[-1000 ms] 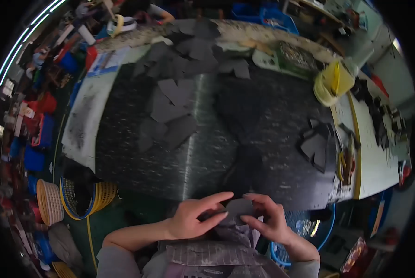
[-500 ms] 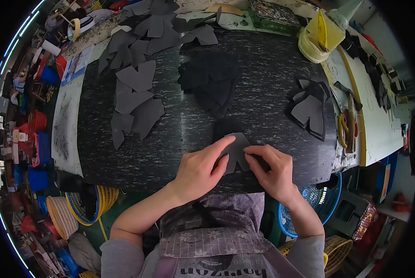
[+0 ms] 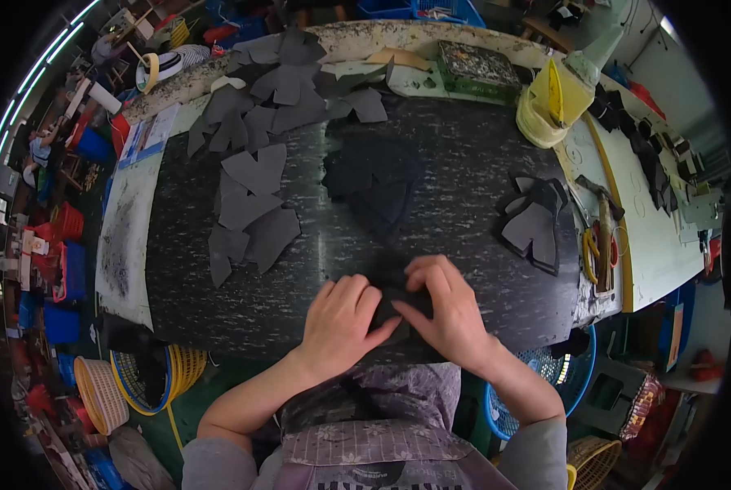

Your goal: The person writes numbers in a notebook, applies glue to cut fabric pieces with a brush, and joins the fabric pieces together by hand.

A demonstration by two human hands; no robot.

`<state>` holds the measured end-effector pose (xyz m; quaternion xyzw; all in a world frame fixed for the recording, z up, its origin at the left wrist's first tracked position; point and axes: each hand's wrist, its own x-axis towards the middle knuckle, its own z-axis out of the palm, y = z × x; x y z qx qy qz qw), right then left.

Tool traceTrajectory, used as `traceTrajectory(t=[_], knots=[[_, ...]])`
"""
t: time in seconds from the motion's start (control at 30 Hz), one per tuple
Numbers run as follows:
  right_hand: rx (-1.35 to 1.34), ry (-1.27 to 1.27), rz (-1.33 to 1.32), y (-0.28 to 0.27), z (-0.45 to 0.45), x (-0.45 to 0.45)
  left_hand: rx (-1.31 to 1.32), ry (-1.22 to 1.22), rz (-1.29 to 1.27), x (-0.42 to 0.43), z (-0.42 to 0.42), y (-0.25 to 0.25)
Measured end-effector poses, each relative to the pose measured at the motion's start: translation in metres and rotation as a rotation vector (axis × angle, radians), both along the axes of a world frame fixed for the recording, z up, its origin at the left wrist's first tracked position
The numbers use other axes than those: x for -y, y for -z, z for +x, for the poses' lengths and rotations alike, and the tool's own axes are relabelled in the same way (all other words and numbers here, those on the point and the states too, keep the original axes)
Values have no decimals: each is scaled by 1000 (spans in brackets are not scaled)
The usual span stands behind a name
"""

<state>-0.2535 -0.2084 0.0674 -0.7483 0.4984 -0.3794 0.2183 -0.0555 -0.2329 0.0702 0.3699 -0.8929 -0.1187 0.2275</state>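
Note:
Near the front edge of the black work board [image 3: 496, 318], both hands are at a dark, flat cut piece of sheet material [image 3: 392, 304], mostly hidden between them. My left hand [image 3: 341, 320] has its fingers curled over the left side, thumb pointing inward. My right hand [image 3: 453, 317] bends its fingers and thumb round the right side, the thumb tip close to the left thumb. Beyond them lies a pile of black cloth-like pieces [image 3: 374, 180]. Grey notched pieces [image 3: 255, 208] overlap in a column to the left, and a small stack of similar pieces [image 3: 533, 224] sits to the right.
More grey pieces [image 3: 288, 86] are heaped at the back left. A yellow container [image 3: 541, 118] and a green-sided box [image 3: 478, 73] stand at the back. A hammer [image 3: 602, 200] and yellow-handled scissors [image 3: 590, 253] lie at the right edge. Baskets [image 3: 169, 380] sit below the board.
The grey piece was in plain view between my hands; a darker surface now shows there. My right hand has turned over it, my left fingers have curled in. The camera view has tilted upward.

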Motion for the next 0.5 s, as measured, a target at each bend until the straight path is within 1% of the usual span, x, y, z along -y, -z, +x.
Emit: traceTrajectory(t=[0.03, 0.07, 0.1, 0.13, 0.17, 0.2, 0.23, 0.27, 0.3, 0.33, 0.4, 0.43, 0.47, 0.5], knots=[[204, 9, 334, -10, -3, -11, -77, 62, 142, 1, 12, -6], [225, 94, 270, -22, -14, -15, -87, 52, 125, 3, 19, -6], [249, 177, 210, -30, -30, -18, -207, 26, 191, 4, 25, -6], [217, 361, 137, -35, -53, -16, -328, 0, 258, 6, 31, -6], [183, 545, 56, -40, -82, -12, -334, 4, 258, 10, 34, -9], [172, 620, 78, -35, -129, -3, -349, -1, 242, 18, 32, -12], [162, 697, 100, -29, -161, 7, -317, 42, 152, 29, 27, -15], [-385, 790, -95, -28, -163, 12, -284, 86, 63, 39, 23, -18], [-936, 851, -302, -32, -165, 19, -298, 82, 44, 49, 17, -18], [-841, 757, -327, -48, -135, 28, -258, 122, -23, 60, 10, -17], [-404, 274, -303, -48, -80, 61, -209, 161, -91, 81, -1, -14], [-425, 68, -308, -55, -48, 81, -125, 205, -147, 92, -5, -13], [-385, 18, -417, -46, -23, 106, -40, 247, -205, 99, -7, -11], [-384, 19, -432, -31, -25, 128, -37, 245, -220, 103, -7, -10]])
